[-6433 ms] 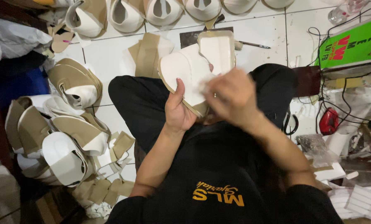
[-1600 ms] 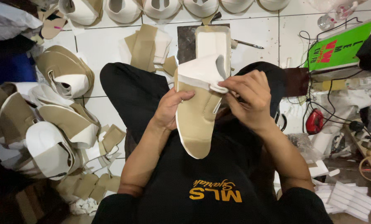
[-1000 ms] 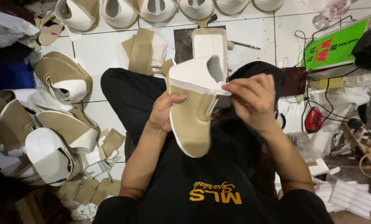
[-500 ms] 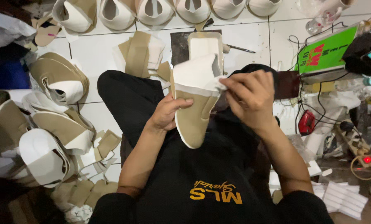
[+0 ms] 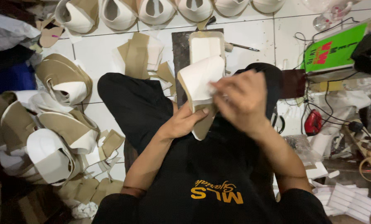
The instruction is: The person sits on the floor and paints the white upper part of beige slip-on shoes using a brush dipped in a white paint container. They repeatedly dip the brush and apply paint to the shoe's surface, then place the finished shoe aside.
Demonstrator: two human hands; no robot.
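between both hands, curved tan-and-white shoe upper (image 5: 200, 89)

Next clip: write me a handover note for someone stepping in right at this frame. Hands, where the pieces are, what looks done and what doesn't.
Left hand: holds the tan-and-white shoe upper from below, over the lap.
Right hand: on the upper's right side, blurred; exact grip unclear.
Done: piled uppers lie at left; a row of uppers lines the top.
Left: flat tan pieces and a white tray on a dark mat wait ahead on the floor.
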